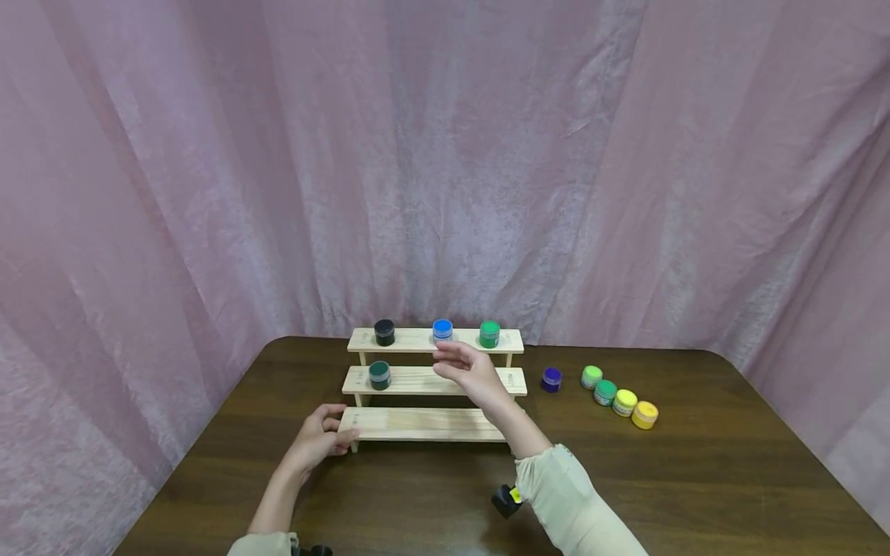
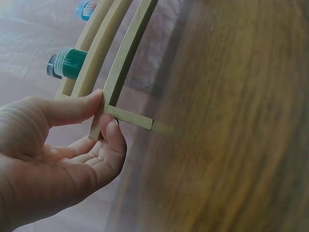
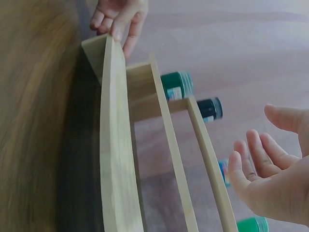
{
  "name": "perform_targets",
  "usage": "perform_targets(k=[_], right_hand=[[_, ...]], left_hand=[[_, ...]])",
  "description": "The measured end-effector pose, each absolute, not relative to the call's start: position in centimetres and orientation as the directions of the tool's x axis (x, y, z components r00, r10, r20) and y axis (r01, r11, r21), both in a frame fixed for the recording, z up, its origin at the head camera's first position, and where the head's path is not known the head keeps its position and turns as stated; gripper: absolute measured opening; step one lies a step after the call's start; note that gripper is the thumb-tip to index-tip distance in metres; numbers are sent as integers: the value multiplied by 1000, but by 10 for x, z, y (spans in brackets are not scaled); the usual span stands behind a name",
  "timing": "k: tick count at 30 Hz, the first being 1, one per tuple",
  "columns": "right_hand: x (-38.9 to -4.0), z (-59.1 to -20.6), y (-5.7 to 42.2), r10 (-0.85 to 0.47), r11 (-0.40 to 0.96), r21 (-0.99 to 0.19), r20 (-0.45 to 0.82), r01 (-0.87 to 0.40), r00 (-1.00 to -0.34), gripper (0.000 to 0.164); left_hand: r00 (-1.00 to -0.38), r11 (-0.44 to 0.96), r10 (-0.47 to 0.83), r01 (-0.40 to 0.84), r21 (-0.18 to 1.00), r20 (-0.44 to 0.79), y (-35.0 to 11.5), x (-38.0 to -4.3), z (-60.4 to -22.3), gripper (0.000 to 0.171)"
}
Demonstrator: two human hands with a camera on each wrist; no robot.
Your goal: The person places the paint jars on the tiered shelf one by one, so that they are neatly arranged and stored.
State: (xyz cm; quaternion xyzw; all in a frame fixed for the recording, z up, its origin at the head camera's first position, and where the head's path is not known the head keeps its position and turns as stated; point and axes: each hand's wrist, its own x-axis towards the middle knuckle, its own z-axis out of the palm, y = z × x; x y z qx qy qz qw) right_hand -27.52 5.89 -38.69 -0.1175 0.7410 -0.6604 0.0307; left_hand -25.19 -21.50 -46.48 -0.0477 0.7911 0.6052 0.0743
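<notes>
A three-tier wooden display rack [image 1: 426, 424] stands on the table. My left hand [image 1: 317, 439] pinches the left end of its lowest shelf, thumb on one face and a finger under the other, as the left wrist view shows. Over the middle shelf hovers my right hand [image 1: 476, 376], fingers loosely spread and holding nothing; in the right wrist view its palm is bare. Along the top shelf stand a black paint jar [image 1: 385, 333], a blue paint jar [image 1: 442, 327] partly behind the right fingers, and a green paint jar [image 1: 490, 334]. A dark green paint jar [image 1: 379, 375] sits at the middle shelf's left.
Right of the rack, a purple jar [image 1: 552, 379] stands alone on the brown table [image 1: 723, 463]. Beside it runs a slanting row: light green jar [image 1: 592, 377], teal-green jar [image 1: 605, 392], yellow jar [image 1: 625, 402], orange-yellow jar [image 1: 645, 415]. A pink curtain [image 1: 445, 170] hangs behind.
</notes>
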Motion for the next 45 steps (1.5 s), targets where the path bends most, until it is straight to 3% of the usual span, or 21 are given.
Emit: perform_targets(k=[45], right_hand=[[-247,-412,226,91,157,-988,23,-9,-996,56]], left_hand=[[-985,257,17,-164,953,-174,-214,-251,-466,61]])
